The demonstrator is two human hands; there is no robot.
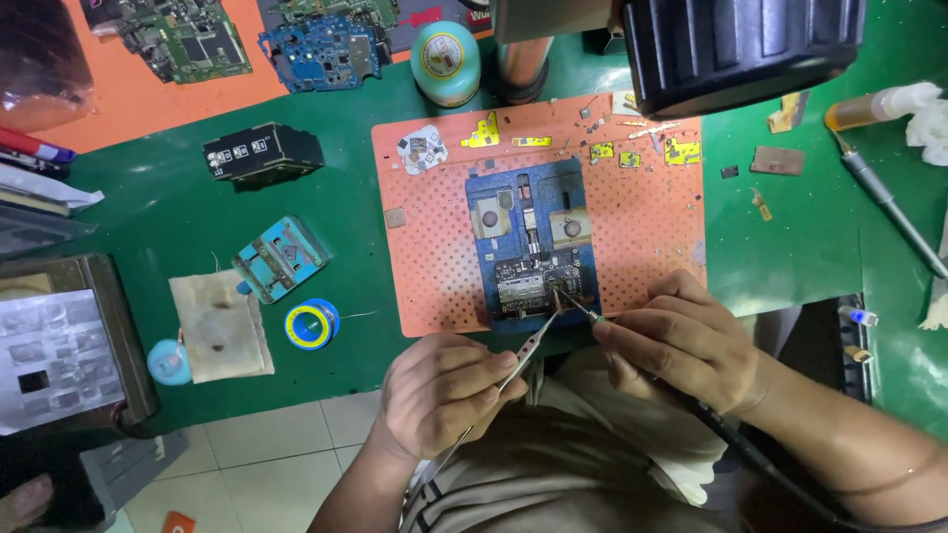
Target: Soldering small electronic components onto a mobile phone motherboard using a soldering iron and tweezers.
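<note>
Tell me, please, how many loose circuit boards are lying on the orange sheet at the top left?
2: a green circuit board at the left and a blue circuit board to its right. A third may lie behind them at the top edge, partly cut off.

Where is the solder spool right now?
In the head view the solder spool lies on the green mat, left of the orange pad, between the stained cloth and that pad, just below the small blue jig.

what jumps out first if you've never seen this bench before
The orange perforated mat in the middle of the green table, with a blue fixture holding a small circuit board. At its near edge the left hand aims tweezers and the right hand a corded soldering iron at the board.
</note>
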